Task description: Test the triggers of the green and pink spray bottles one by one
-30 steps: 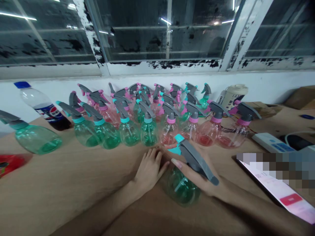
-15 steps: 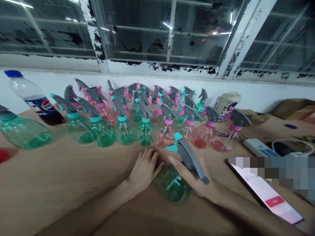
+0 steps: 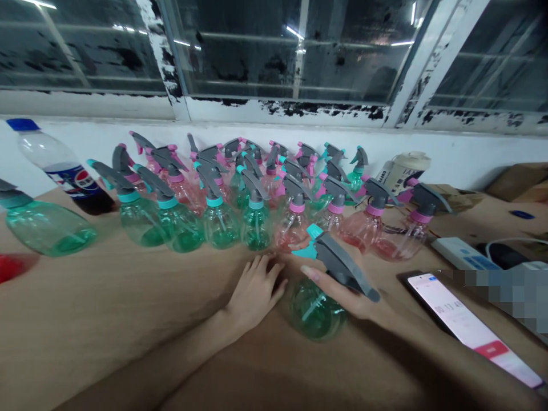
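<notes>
Right hand: grasping the neck of a green sprayer (image 3: 319, 319), thumb across the near side; this is your right hand (image 3: 355, 302).
Left hand: your left hand (image 3: 252, 291) is released and holds nothing, palm down on the surface (image 3: 128, 319), its thumb just beside the sprayer.
Sprayer: in front of you, between your forearms, with its blue nozzle (image 3: 314, 230) pointing away and to the left. Whether its base touches the surface, you cannot tell.
Trigger: the blue trigger (image 3: 306, 251) faces away from you, with a fingertip close to it.
Grip: a snug hold round the neck, below the grey head (image 3: 346, 268), should steady it best; avoid pressing the trigger by chance.
Support: your left hand is near enough to brace the clear, rounded body lightly if it wobbles.
Beyond: pink bottles (image 3: 291, 228) and green bottles (image 3: 256, 228) stand close together; a careless swing of the nozzle could knock one.
Left side: a cola bottle (image 3: 71, 171), leaning in view.
Right side: a lit phone (image 3: 462, 325), near your right forearm; mind your elbow there.
</notes>
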